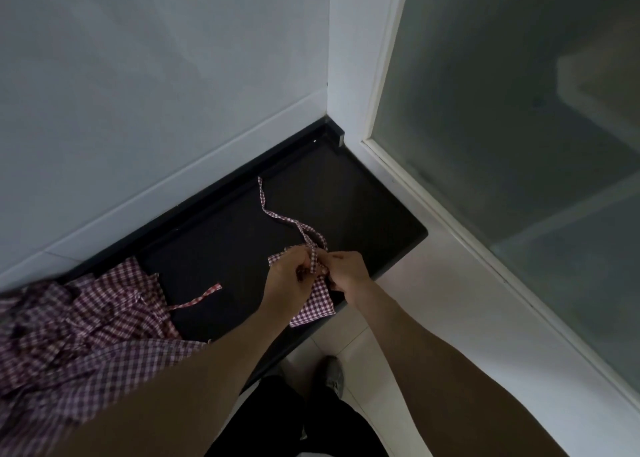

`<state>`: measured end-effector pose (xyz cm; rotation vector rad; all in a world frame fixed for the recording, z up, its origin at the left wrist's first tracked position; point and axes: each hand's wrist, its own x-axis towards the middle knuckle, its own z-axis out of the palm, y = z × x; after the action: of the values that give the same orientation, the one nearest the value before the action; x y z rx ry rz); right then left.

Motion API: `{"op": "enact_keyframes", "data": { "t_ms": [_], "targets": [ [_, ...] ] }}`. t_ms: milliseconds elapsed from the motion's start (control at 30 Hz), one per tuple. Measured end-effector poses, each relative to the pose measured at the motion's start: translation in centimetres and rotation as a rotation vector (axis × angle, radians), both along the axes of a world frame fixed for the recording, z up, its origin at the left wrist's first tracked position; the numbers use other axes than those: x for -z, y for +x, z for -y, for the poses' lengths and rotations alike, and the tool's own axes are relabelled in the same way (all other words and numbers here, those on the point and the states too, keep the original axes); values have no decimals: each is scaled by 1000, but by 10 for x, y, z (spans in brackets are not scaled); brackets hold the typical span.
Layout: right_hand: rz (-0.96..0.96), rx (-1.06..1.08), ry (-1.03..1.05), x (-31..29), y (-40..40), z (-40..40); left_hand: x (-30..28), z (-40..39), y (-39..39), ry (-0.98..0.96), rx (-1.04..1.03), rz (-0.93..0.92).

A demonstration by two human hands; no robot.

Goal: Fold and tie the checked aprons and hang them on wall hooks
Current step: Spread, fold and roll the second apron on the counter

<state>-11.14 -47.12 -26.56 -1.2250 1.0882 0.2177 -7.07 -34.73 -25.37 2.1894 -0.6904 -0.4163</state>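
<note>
A folded red-and-white checked apron [317, 304] lies near the front edge of a black counter [363, 197]. My left hand [289, 276] and my right hand [348, 269] meet over its top, each pinching part of the apron's strap [313, 266]. A long loose end of the strap [277, 214] trails away across the counter toward the wall. A heap of several more checked aprons [79, 321] lies at the left, with one strap [201, 297] sticking out to the right.
A white wall [156, 76] runs behind the counter. A frosted glass panel [519, 110] in a white frame closes the right side. Pale floor tiles [349, 346] and a grey shoe [334, 375] show below.
</note>
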Motion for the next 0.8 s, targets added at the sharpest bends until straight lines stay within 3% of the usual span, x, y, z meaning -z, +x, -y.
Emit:
{"op": "enact_keyframes", "data": {
  "t_ms": [167, 333, 633, 800],
  "targets": [
    [15, -10, 33, 7, -6, 8, 6, 5, -4, 57, 28, -8],
    [105, -123, -11, 1, -19, 15, 4, 16, 7, 82, 31, -153],
    [262, -304, -341, 8, -40, 0, -2, 28, 22, 179, 37, -268],
    [252, -113, -483, 10, -42, -11, -7, 28, 34, 205, 25, -352]
  ]
}}
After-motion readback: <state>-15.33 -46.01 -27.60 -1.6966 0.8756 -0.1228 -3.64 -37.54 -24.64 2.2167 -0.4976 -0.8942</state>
